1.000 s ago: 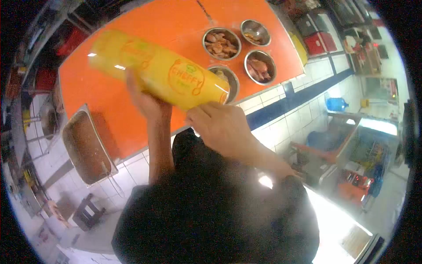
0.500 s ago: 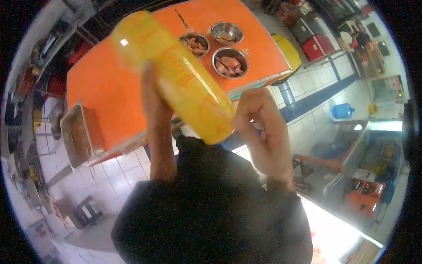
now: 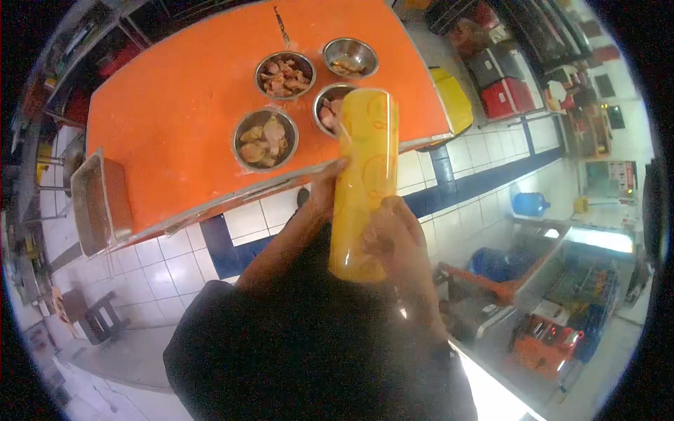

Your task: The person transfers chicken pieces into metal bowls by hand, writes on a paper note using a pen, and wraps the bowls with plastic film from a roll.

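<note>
White tiled floor (image 3: 165,281), crossed by dark blue bands, surrounds an orange table (image 3: 175,105). Yellow roll (image 3: 366,175), printed with orange marks, is in my hands, before my dark shirt (image 3: 302,337) and across the near edge of the table as I look down; long axis close to upright in view, upper end farther from me.

Left hand (image 3: 326,193): gripping the roll from its left side, thumb tip showing at the edge, other fingers hidden behind. Right hand (image 3: 397,231): fingers bent against the lower right side of the roll, in contact; cannot tell whether they pinch anything.

Four metal bowls on the table. Nearest bowl (image 3: 247,124): pale yellowish pieces, apparently meat. Middle bowl (image 3: 307,67): browner pieces, well filled. Far right bowl (image 3: 354,49): a few small pieces at the bottom. Fourth bowl (image 3: 337,91): pink pieces, partly covered by the upper end of the roll; whether the two touch, cannot tell.

Deep metal tray (image 3: 102,203) at the left end of the table. Yellow bin (image 3: 451,102) just beyond the right end; blue jug (image 3: 530,203) well apart, farther right.
</note>
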Demonstrator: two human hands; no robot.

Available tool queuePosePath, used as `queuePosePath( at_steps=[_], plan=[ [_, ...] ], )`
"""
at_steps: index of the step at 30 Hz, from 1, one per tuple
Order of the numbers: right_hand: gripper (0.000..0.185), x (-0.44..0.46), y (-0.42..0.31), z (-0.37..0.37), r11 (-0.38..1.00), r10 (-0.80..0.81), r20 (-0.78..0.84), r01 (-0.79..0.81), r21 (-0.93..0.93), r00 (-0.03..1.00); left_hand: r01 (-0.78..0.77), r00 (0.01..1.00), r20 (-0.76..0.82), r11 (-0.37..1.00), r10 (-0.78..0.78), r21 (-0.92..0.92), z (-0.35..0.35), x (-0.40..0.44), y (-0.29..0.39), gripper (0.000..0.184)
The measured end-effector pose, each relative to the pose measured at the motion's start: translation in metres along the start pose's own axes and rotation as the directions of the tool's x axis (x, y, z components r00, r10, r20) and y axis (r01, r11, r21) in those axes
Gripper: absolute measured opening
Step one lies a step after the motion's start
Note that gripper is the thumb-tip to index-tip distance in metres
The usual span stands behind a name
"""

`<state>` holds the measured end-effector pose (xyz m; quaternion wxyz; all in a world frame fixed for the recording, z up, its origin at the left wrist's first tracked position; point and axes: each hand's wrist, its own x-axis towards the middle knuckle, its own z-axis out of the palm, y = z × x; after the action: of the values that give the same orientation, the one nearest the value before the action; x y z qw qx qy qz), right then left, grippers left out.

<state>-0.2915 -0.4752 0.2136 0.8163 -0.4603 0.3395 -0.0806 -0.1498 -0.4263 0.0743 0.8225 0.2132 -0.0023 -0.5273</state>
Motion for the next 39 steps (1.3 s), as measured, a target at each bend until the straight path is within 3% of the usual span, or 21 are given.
queuePosePath(
  at_steps=[1,2,3,4,5,7,9,11,12,14,16,20,23,24,25,27,31,32,33,35,39],
  plan=[
    [0.026,0.009,-0.007,0.0,0.922,-0.148,-0.052,0.119,-0.369,0.988,0.048,0.997,0.07,0.995,-0.042,-0.086,-0.001,0.014,0.0,0.053],
    [0.026,0.017,-0.018,0.002,0.92,-0.128,-0.049,0.1,-0.38,0.991,0.104,0.988,0.134,0.979,-0.081,-0.174,0.0,0.023,-0.002,0.054],
    [0.026,0.026,-0.031,0.002,0.677,-0.232,-0.108,0.081,-0.731,0.967,0.096,0.99,0.12,0.976,-0.074,-0.193,0.001,0.035,-0.002,0.054],
    [0.026,0.035,-0.043,0.001,0.314,-0.354,-0.101,0.017,-0.949,0.93,0.022,0.998,0.054,1.0,-0.021,-0.019,0.003,0.05,0.002,0.055],
    [0.026,0.047,-0.05,-0.005,0.304,-0.338,-0.09,0.019,-0.952,0.937,-0.039,0.999,-0.008,0.986,0.041,0.162,0.004,0.063,0.006,0.058],
    [0.025,0.071,-0.059,-0.018,0.152,-0.174,-0.05,-0.023,-0.988,0.983,-0.075,0.993,-0.078,0.98,0.091,0.185,0.008,0.081,0.011,0.059],
    [0.022,0.088,-0.065,-0.013,0.158,-0.176,0.03,0.058,-0.986,0.984,-0.268,0.951,-0.029,0.87,0.307,0.414,0.009,0.093,0.021,0.058],
    [0.017,0.106,-0.071,-0.011,0.35,-0.083,0.107,0.129,-0.928,0.991,-0.338,0.915,-0.018,0.792,0.402,0.508,0.002,0.103,0.032,0.058],
    [0.017,0.114,-0.072,-0.008,0.345,-0.062,0.125,0.139,-0.928,0.99,-0.242,0.958,-0.051,0.888,0.284,0.391,-0.009,0.109,0.035,0.058],
    [0.01,0.13,-0.072,0.0,0.383,-0.265,0.426,0.5,-0.777,0.865,-0.155,0.98,-0.077,0.952,0.181,0.264,-0.026,0.116,0.038,0.059],
    [0.009,0.143,-0.076,0.009,0.427,-0.269,0.491,0.559,-0.711,0.829,0.014,0.978,0.194,0.896,0.081,-0.444,-0.041,0.12,0.035,0.056],
    [0.011,0.161,-0.101,0.001,0.498,-0.29,0.6,0.653,-0.57,0.746,-0.089,0.965,0.165,0.85,0.202,-0.52,-0.037,0.124,0.033,0.054],
    [0.011,0.177,-0.119,-0.025,0.605,-0.321,0.577,0.632,-0.485,0.751,-0.189,0.974,0.036,0.888,0.224,-0.42,-0.02,0.121,0.039,0.056],
    [0.011,0.178,-0.126,-0.035,0.775,-0.206,0.465,0.433,-0.459,0.861,-0.302,0.953,-0.053,0.927,0.297,-0.222,-0.018,0.121,0.039,0.059],
    [0.011,0.19,-0.132,-0.048,0.778,-0.181,0.494,0.431,-0.457,0.85,-0.382,0.916,-0.133,0.924,0.378,-0.01,-0.015,0.121,0.038,0.062],
    [0.012,0.218,-0.138,-0.067,0.708,0.047,0.52,0.339,-0.62,0.853,-0.426,0.886,-0.196,0.905,0.42,0.014,0.002,0.113,0.044,0.066],
    [0.015,0.258,-0.125,-0.071,0.683,0.209,0.54,0.273,-0.677,0.816,-0.509,0.769,-0.335,0.838,0.545,0.195,0.001,0.115,0.023,0.073],
    [0.016,0.266,-0.122,-0.07,0.469,0.19,0.597,0.462,-0.752,0.779,-0.517,0.757,-0.348,0.833,0.553,0.198,0.0,0.116,0.016,0.073],
    [0.016,0.271,-0.12,-0.066,0.469,0.199,0.605,0.467,-0.749,0.771,-0.493,0.705,-0.423,0.822,0.57,0.286,0.0,0.118,0.01,0.074],
    [0.02,0.272,-0.117,-0.058,0.236,0.304,0.606,0.558,-0.796,0.735,-0.459,0.644,-0.489,0.809,0.588,0.368,-0.001,0.121,-0.002,0.075],
    [0.028,0.288,-0.115,-0.074,0.267,0.33,0.656,0.6,-0.754,0.679,-0.526,0.598,-0.481,0.767,0.641,0.368,0.007,0.118,-0.008,0.076]
  ],
)
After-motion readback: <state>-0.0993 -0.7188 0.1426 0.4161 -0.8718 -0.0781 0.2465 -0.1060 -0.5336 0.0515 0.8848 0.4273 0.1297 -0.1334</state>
